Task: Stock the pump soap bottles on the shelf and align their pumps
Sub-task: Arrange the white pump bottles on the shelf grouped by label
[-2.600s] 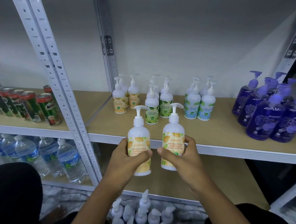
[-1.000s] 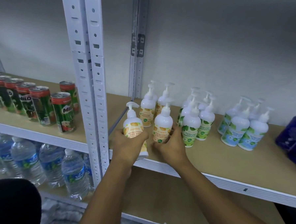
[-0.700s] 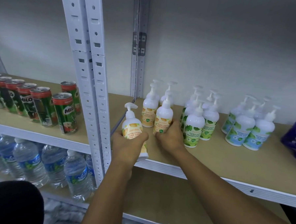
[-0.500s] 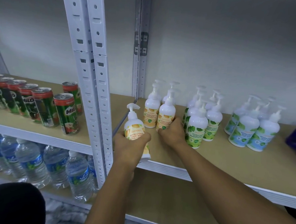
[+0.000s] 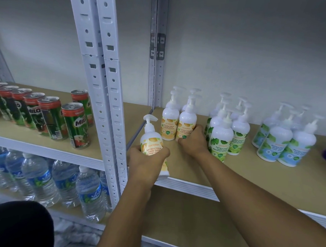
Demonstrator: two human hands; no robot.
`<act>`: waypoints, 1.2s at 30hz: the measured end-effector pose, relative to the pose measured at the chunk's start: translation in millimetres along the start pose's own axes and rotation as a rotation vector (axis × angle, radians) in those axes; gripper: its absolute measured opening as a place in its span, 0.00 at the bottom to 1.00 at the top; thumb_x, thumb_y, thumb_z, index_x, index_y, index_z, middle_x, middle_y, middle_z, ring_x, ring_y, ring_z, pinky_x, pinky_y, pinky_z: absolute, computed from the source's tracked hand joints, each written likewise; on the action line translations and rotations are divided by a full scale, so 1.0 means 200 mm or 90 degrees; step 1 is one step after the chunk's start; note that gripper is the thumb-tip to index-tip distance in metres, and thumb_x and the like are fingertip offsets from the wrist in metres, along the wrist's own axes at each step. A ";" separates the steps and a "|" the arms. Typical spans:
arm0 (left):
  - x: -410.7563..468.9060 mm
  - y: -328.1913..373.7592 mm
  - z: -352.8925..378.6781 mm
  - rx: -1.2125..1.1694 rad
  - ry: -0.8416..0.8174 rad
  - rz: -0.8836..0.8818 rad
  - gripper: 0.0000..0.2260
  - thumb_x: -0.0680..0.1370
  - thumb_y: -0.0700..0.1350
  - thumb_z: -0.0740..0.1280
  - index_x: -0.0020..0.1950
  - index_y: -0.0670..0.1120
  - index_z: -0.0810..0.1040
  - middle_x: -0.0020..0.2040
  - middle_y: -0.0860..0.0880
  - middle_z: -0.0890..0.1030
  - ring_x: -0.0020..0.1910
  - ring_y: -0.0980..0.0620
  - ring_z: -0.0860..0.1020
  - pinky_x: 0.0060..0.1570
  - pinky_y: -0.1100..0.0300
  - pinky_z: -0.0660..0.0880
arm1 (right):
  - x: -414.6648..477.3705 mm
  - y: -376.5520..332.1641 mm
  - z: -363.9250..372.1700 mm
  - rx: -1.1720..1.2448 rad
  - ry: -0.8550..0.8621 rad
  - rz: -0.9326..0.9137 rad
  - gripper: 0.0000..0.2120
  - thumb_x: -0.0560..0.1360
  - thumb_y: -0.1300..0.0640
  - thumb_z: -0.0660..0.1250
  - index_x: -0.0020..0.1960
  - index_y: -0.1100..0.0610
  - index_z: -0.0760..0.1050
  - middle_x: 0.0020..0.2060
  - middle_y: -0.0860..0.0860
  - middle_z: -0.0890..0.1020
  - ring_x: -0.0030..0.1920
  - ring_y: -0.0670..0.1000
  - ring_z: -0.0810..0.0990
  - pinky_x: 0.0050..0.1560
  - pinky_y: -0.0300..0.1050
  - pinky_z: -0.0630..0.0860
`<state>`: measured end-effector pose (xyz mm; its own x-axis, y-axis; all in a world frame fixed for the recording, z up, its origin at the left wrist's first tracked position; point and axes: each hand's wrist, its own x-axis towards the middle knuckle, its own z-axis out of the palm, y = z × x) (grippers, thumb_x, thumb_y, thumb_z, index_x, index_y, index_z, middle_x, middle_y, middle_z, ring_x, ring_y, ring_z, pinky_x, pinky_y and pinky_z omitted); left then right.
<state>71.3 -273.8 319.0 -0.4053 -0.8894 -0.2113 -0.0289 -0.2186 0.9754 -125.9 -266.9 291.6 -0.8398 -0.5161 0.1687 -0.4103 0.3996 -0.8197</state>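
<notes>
Fingers, right hand (image 5: pixel 192 142): curling closed around the base of the orange-label bottle (image 5: pixel 185 124), now standing in the orange row after being carried in at the shelf edge.
Fingers, left hand (image 5: pixel 147 160): wrapping tight around a second orange bottle (image 5: pixel 151 139), holding it tilted at the near edge of the shelf board (image 5: pixel 250 177), not yet placed.
Task meaning: one bottle is reaching its slot; its pump is pointing away from its neighbours' and likely needing turning.
Materials: smooth white rounded plastic bottles, glossy labels; matte wood-look board; perforated metal upright (image 5: pixel 104 82).
Far right: green-label bottles (image 5: pixel 222 137) standing grouped.

Left hand (image 5: pixel 147 160) grips an orange-label bottle (image 5: pixel 152 141) at the shelf (image 5: pixel 250 177) edge; right hand (image 5: pixel 192 142) grips another (image 5: pixel 185 124).
</notes>
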 end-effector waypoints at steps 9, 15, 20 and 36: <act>-0.01 -0.01 0.02 -0.003 -0.013 0.001 0.24 0.69 0.45 0.78 0.60 0.47 0.71 0.51 0.43 0.80 0.48 0.45 0.82 0.46 0.50 0.83 | -0.01 0.00 -0.02 -0.008 -0.010 0.015 0.28 0.65 0.58 0.78 0.56 0.58 0.64 0.57 0.58 0.77 0.57 0.59 0.78 0.56 0.57 0.77; -0.02 0.01 0.03 -0.012 -0.031 0.033 0.25 0.70 0.45 0.78 0.60 0.46 0.67 0.49 0.45 0.78 0.44 0.50 0.81 0.36 0.59 0.76 | -0.19 0.04 -0.05 -0.011 -0.028 0.011 0.35 0.59 0.48 0.73 0.61 0.59 0.69 0.57 0.55 0.78 0.58 0.57 0.79 0.55 0.55 0.79; -0.03 0.02 0.03 0.034 -0.038 0.131 0.23 0.70 0.42 0.78 0.55 0.51 0.67 0.48 0.49 0.79 0.42 0.54 0.81 0.35 0.61 0.76 | -0.39 0.04 -0.14 -0.158 -0.102 -0.045 0.33 0.73 0.50 0.71 0.72 0.58 0.62 0.69 0.55 0.66 0.67 0.57 0.71 0.60 0.49 0.72; 0.02 -0.13 0.01 0.122 0.006 0.301 0.27 0.70 0.51 0.79 0.67 0.52 0.76 0.56 0.58 0.82 0.52 0.63 0.80 0.53 0.62 0.78 | -0.52 0.19 -0.24 -0.376 -0.145 -0.258 0.25 0.81 0.40 0.54 0.70 0.53 0.72 0.70 0.48 0.71 0.69 0.50 0.70 0.70 0.47 0.67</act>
<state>68.5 -271.5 292.7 -0.4062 -0.8770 0.2568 -0.0111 0.2857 0.9583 -70.8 -161.8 270.2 -0.5140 -0.8279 0.2245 -0.8482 0.4514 -0.2772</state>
